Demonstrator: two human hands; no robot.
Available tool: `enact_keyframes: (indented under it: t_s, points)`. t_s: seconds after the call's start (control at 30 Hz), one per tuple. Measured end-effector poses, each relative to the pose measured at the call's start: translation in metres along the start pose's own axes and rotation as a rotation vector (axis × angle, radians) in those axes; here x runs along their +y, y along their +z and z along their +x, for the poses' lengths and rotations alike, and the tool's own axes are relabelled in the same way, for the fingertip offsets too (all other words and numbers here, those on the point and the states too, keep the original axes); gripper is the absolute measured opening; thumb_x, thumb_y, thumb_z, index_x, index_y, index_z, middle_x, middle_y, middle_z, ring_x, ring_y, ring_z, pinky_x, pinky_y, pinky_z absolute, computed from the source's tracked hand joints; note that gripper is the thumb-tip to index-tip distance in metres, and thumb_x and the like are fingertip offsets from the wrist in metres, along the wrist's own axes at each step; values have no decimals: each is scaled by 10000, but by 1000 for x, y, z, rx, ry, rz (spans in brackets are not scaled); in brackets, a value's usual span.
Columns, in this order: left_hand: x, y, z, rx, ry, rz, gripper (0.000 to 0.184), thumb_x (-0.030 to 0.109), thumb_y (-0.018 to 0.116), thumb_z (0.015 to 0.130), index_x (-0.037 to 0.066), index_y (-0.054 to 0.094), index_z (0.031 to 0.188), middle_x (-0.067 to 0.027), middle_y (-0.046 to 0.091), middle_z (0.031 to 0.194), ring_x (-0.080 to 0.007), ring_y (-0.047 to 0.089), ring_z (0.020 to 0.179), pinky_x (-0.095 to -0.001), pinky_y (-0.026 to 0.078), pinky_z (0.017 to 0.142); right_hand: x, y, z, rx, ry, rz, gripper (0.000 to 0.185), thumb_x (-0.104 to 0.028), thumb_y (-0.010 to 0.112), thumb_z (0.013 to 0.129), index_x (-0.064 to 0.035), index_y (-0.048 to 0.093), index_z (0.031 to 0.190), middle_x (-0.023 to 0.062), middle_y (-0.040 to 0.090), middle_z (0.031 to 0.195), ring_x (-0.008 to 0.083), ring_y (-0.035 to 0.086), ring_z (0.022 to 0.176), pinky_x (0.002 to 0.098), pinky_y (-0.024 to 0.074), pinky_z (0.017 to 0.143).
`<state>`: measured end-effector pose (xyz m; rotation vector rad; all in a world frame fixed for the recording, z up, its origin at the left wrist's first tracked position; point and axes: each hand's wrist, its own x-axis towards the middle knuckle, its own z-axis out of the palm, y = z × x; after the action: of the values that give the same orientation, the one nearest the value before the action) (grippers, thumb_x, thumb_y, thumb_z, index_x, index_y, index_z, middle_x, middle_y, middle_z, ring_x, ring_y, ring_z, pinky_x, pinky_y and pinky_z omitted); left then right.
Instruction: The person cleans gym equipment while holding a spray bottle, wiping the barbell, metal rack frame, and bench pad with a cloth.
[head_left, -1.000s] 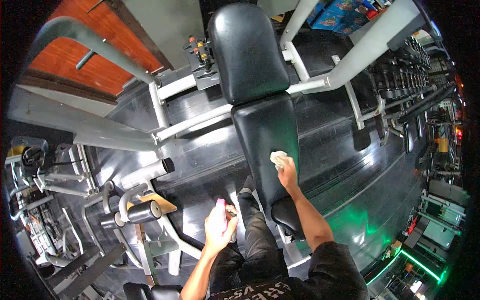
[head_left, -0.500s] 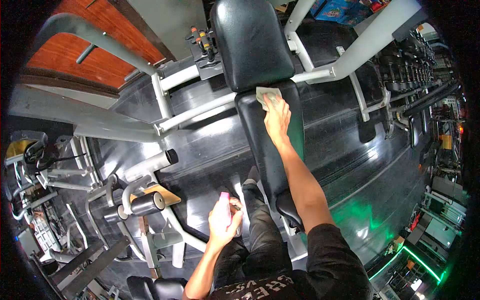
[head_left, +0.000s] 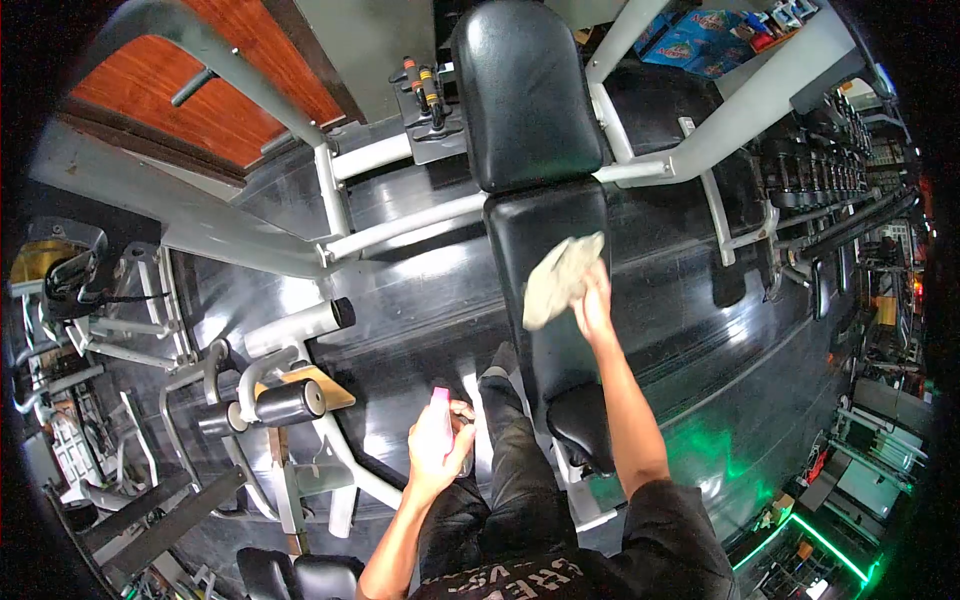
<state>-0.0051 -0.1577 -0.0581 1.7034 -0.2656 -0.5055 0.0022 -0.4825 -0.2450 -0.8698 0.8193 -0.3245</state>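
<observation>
Over the black padded seat [head_left: 545,225] of a gym bench, my right hand [head_left: 594,305] grips a pale cloth [head_left: 563,280] by its edge. The cloth hangs spread out and looks blurred; whether it touches the pad I cannot tell. Above the seat in the view is the separate black backrest [head_left: 530,95]. Low in front of my body, my left hand [head_left: 436,450] is wrapped round a bottle with a pink top [head_left: 439,400]. Most of the bottle is hidden by the palm and fingers.
Grey machine frame bars [head_left: 410,228] run on both sides of the bench. To the left stands a machine with black foam rollers [head_left: 290,403]. A dumbbell rack [head_left: 815,150] is at the right. Handles with coloured bands [head_left: 425,95] rest on a small plate beside the backrest.
My right hand has come back toward me from the top of the seat. The cloth, earlier bunched flat under the fingers, now hangs spread. My left hand stays round the bottle.
</observation>
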Motion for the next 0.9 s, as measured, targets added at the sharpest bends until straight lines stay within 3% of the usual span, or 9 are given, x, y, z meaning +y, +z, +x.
enact_keyframes:
  t_s: [0.07,0.13,0.2,0.4,0.47,0.5,0.6,0.67,0.9]
  points:
    - [6,0,-1,37,-72,-49,278,-41,637,775,-24,553,1040,-95,647,898,-107,572,662,-247,471,622,-25,36,12,110,-202,-42,511,-186,518,932,-101,325,1398,130,344,1430,302,315,1328,545,295,1029]
    - [5,3,-5,40,-93,-116,260,-33,641,782,-25,551,1026,-100,651,918,-106,571,666,-248,470,640,2,3,69,205,-735,-1024,566,-218,540,901,-92,310,1403,155,300,1449,351,282,1340,600,238,1041]
    - [0,3,-9,36,-96,-118,261,-21,644,790,-21,550,1033,-99,652,909,-107,571,663,-252,469,633,-1,22,54,274,-566,-1648,622,-295,573,867,-74,325,1394,186,221,1475,354,192,1378,585,163,1086]
    - [-11,5,-20,24,-94,-113,271,2,651,788,-15,555,1041,-81,648,866,-100,565,638,-250,462,602,-20,51,42,197,-635,-1708,730,-303,623,830,-57,272,1421,164,174,1509,367,160,1391,526,193,1105]
    - [-11,4,-21,8,-98,-92,270,-3,648,787,-15,556,1041,-79,648,866,-98,564,635,-247,462,597,-14,34,53,62,-705,-1496,740,-241,642,814,-34,268,1418,176,205,1499,353,203,1381,442,237,1113]
    - [-10,3,-21,11,-100,-98,267,-9,645,785,-14,556,1038,-79,649,867,-95,564,632,-244,461,594,-15,33,50,94,-722,-1502,688,-150,624,821,-48,290,1415,167,269,1477,330,263,1363,376,287,1097]
    - [-7,-1,-19,14,-73,-75,259,-18,642,781,-14,558,1027,-78,650,862,-91,563,623,-239,461,588,-7,27,41,78,-742,-1515,585,-89,557,854,-54,338,1395,152,347,1440,322,332,1325,389,323,1072]
    - [-7,-2,-21,15,-43,-49,254,-23,642,779,-15,559,1019,-77,650,857,-89,563,618,-238,461,585,13,6,32,36,-887,-1580,474,-102,528,862,-141,475,1331,147,389,1418,331,388,1289,391,377,1036]
    - [6,-5,-21,19,30,-49,282,-34,652,772,-17,554,1036,-78,650,856,-89,562,599,-242,465,562,18,-24,-24,-191,-569,-1587,426,-63,507,813,-100,538,1237,144,503,1304,329,470,1202,390,407,1006]
